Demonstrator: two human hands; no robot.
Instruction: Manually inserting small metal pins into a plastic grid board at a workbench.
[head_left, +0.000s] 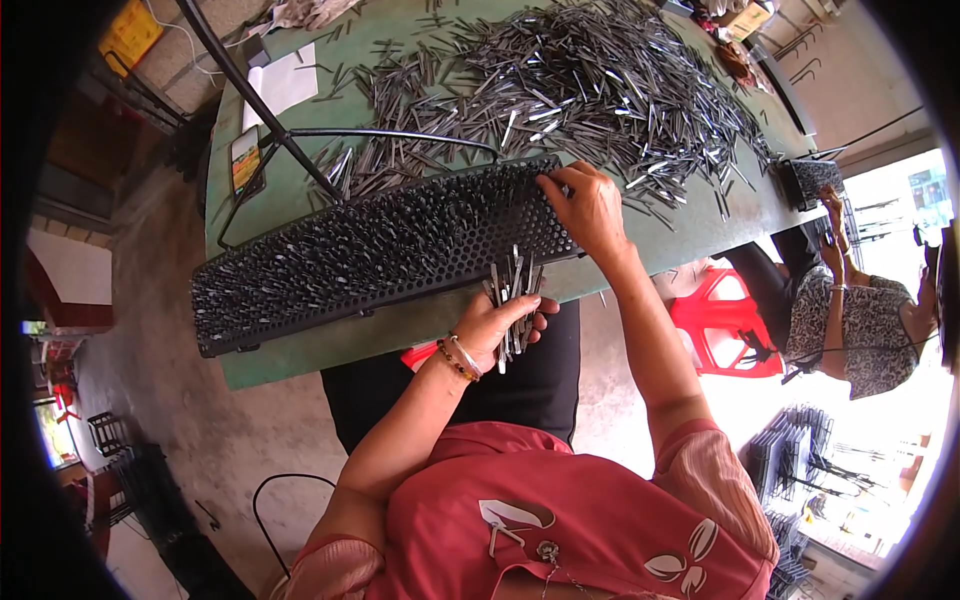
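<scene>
A long black perforated rack lies across the near side of the table, many of its holes filled with upright thin dark metal strips. Bare holes show toward its right part. My left hand is closed around a bunch of loose metal strips, just in front of the rack's near edge. My right hand is at the rack's far right corner, thumb and fingers pinched down at the holes. Whatever sits between those fingertips is hidden.
A large heap of loose metal strips covers the green table beyond the rack. A black metal frame rises at its left, near white paper. At right, another person handles a similar rack near a red stool.
</scene>
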